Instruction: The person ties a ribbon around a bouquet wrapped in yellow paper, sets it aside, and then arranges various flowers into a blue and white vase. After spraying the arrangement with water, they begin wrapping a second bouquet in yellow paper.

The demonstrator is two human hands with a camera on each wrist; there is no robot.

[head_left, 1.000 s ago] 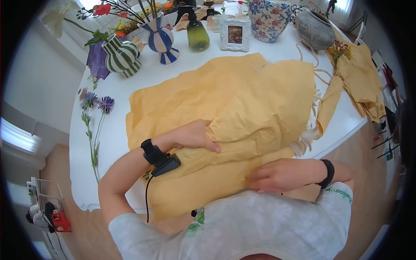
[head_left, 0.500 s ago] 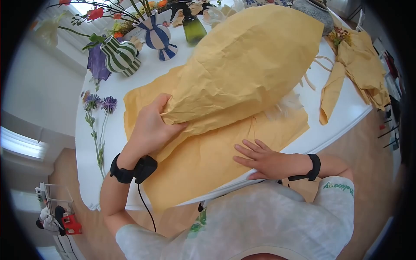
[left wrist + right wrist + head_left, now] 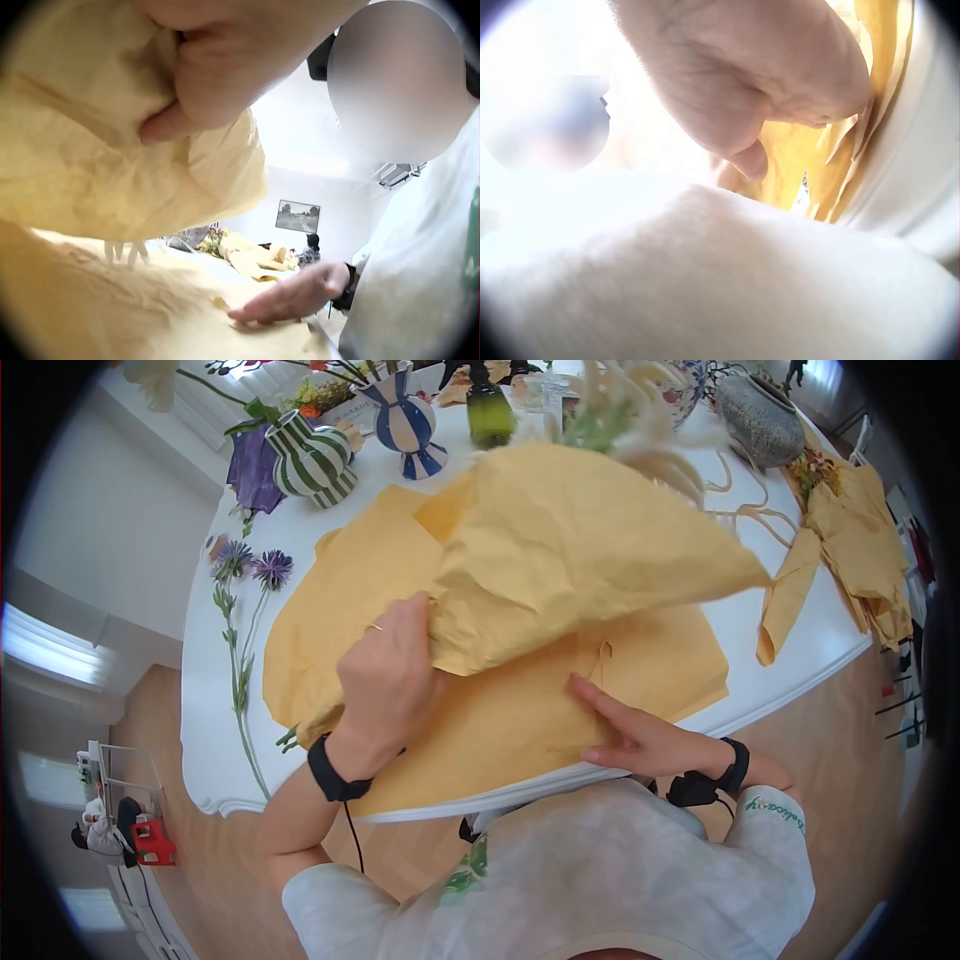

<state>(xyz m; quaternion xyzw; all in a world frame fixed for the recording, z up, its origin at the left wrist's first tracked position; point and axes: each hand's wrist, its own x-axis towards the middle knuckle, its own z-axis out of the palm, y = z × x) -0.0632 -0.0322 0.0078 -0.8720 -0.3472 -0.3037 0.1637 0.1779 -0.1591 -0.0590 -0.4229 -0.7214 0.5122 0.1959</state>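
My left hand [image 3: 385, 675] grips the gathered lower part of a paper-wrapped bouquet [image 3: 590, 550], its fingers curled over the crumpled tan paper. Blurred pale blooms and greenery [image 3: 610, 425] show past the wrap's far edge. Green stem ends [image 3: 288, 738] poke out near the left wrist. Beneath the bouquet, a flat tan paper sheet [image 3: 490, 755] covers the front of the table. At its front edge my right hand [image 3: 645, 740] rests with fingers extended, close to a loose curl of twine [image 3: 603, 657]. The left wrist view shows the left thumb pressing on the wrap [image 3: 75, 150].
Two purple flowers [image 3: 272, 568] on long stems lie at left. Behind stand a green-striped vase [image 3: 312, 465], a blue-striped vase [image 3: 408, 425], a green glass bottle [image 3: 490, 412] and a grey pot [image 3: 762, 425]. Another paper-wrapped bundle [image 3: 865, 535] lies at the right edge.
The wrapped bouquet has risen off the sheet and turned, and its flowers now show at the far side. My left hand has tightened round its base; the right hand has moved slightly along the front edge.
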